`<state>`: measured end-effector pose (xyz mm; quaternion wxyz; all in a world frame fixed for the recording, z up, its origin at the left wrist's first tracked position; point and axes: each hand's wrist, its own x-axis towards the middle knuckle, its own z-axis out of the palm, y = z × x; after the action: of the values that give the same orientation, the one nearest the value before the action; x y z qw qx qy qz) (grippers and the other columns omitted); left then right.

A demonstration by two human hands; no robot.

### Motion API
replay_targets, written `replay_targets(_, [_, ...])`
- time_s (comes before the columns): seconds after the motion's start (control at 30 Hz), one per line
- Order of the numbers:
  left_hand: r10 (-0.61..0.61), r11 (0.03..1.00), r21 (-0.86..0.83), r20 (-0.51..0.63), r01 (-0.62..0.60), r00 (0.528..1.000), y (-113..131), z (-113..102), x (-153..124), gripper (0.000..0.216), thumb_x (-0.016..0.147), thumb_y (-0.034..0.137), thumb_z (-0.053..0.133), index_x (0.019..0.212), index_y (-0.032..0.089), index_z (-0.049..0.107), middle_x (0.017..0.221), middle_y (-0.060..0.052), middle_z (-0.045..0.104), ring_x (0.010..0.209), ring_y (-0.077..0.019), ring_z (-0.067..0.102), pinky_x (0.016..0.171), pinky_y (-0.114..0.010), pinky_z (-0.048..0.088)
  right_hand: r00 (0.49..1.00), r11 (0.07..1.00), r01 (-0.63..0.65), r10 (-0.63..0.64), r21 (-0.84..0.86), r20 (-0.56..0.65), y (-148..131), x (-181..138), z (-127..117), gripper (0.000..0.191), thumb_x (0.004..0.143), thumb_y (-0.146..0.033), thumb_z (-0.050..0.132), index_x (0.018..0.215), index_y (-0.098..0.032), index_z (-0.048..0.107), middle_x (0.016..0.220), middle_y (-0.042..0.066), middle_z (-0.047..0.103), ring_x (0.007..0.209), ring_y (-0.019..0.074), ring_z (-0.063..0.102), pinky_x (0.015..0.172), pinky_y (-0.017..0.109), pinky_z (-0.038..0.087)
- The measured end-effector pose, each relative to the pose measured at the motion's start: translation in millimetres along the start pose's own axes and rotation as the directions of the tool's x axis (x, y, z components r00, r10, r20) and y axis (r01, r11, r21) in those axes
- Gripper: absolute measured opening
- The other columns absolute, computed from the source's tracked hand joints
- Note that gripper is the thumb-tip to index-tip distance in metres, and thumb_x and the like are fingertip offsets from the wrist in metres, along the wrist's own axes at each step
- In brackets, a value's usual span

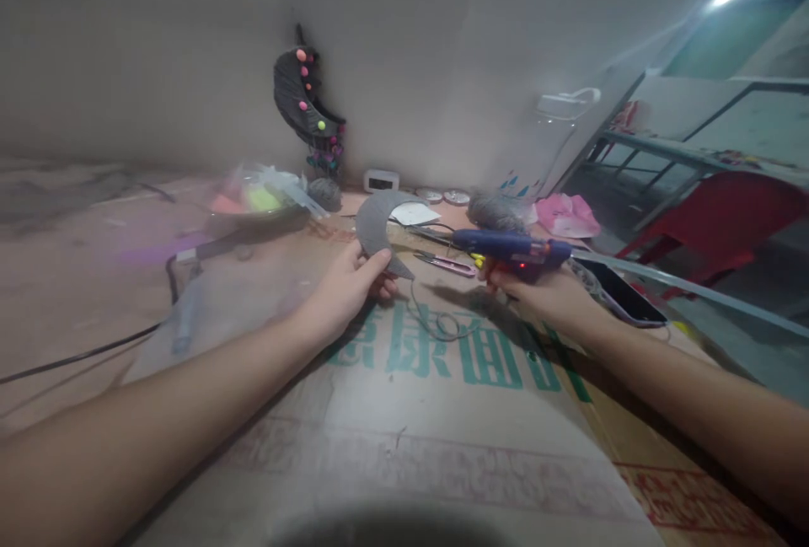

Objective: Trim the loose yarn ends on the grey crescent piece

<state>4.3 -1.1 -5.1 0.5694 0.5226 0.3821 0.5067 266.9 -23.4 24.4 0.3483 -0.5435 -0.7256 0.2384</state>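
My left hand (366, 277) is closed on the lower end of a grey crescent-moon cutout (374, 218), thumb on its face, held a little above the cardboard. A loose strand of grey yarn (436, 332) curls on the cardboard below it. In my right hand (531, 281) is a blue hot glue gun (499, 244) with a small red light on; its nozzle points left toward the crescent, apart from it. A long translucent glue stick (683, 277) sticks out of the gun's back. Pink thread snips (448, 265) lie between my hands.
Printed cardboard (404, 420) covers the table. Behind are grey yarn balls (496, 211), a small white clock (381, 181), a bowl (253, 222) of coloured bits and a pink bag (567, 216). A decorated crescent (297, 92) hangs on the wall. A phone (623, 290) lies right; a red chair (726, 222) stands beyond.
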Motion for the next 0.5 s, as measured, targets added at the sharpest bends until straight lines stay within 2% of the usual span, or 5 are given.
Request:
replay_targets(0.1, [0.000, 1.000, 0.016, -0.006, 0.000, 1.000, 0, 0, 0, 0.020, 0.084, 0.032, 0.061, 0.092, 0.016, 0.052, 0.071, -0.001, 0.064, 0.056, -0.0109, 0.060, 0.052, -0.021, 0.050, 0.998, 0.996, 0.063, -0.063, -0.067, -0.006, 4, -8, 6, 0.024, 0.079, -0.046, 0.063, 0.082, -0.022, 0.066, 0.082, 0.005, 0.071, 0.077, 0.0247, 0.067, 0.076, 0.039, 0.055])
replay_targets(0.27, [-0.021, 0.999, 0.040, 0.003, 0.021, 1.000, 1, 0, 0, 0.014, 0.087, 0.028, 0.056, 0.090, 0.015, 0.051, 0.071, -0.002, 0.064, 0.055, -0.0104, 0.058, 0.051, -0.021, 0.050, 0.998, 0.992, 0.065, -0.063, -0.108, 0.022, 13, -12, 14, 0.036, 0.075, -0.059, 0.062, 0.076, -0.024, 0.069, 0.078, 0.007, 0.071, 0.075, 0.0288, 0.067, 0.071, 0.044, 0.056])
replay_targets(0.37, [-0.017, 0.999, 0.045, 0.032, 0.015, 0.999, 0, -1, 0, 0.014, 0.087, 0.029, 0.055, 0.087, 0.015, 0.052, 0.066, -0.001, 0.063, 0.054, -0.0107, 0.058, 0.051, -0.021, 0.050, 0.989, 0.988, 0.137, -0.133, -0.069, 0.068, 13, -12, 16, 0.035, 0.078, -0.058, 0.061, 0.081, -0.025, 0.071, 0.082, 0.008, 0.071, 0.080, 0.0278, 0.067, 0.073, 0.042, 0.056])
replay_targets(0.5, [-0.014, 0.998, 0.057, 0.041, 0.011, 0.999, -1, -2, 0, 0.015, 0.087, 0.029, 0.055, 0.088, 0.015, 0.052, 0.066, -0.001, 0.062, 0.054, -0.0107, 0.059, 0.051, -0.021, 0.050, 0.977, 0.975, 0.196, -0.185, -0.103, 0.110, 7, -13, 15, 0.029, 0.080, -0.053, 0.062, 0.078, -0.024, 0.068, 0.078, 0.006, 0.069, 0.074, 0.0249, 0.066, 0.066, 0.037, 0.053])
